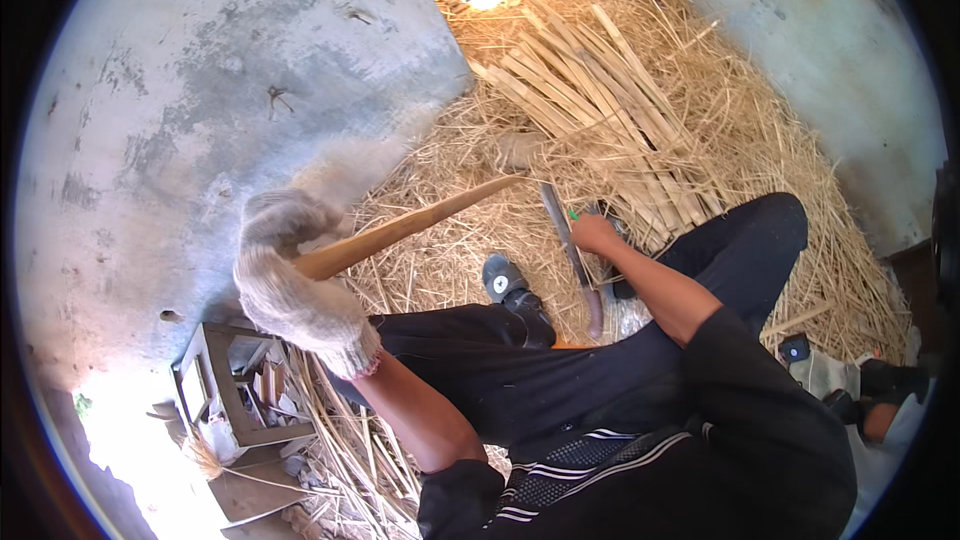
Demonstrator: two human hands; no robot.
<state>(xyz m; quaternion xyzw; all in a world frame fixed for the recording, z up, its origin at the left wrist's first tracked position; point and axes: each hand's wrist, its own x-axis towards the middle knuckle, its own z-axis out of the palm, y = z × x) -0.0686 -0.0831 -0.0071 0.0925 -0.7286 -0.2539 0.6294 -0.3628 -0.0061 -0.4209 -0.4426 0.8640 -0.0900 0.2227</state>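
My left hand [300,275], in a thick off-white knitted glove, is closed round the wide end of a split bamboo strip [400,227]. The strip's narrow end points to the right, above shavings. My bare right hand [595,234] is closed beside my right shoe, with a small green bit [573,215] showing at its fingers; what it holds is mostly hidden. Just left of that hand lies a long knife [553,208], its dark blade pointing away and its brown wooden handle [595,312] towards me.
A stack of split bamboo strips [600,90] lies on a heap of pale shavings [790,200]. A stained wall [270,70] rises close at the left. By my left elbow stand a metal frame box [225,380] and loose thin strips [370,470]. Another person's foot shows at the right edge.
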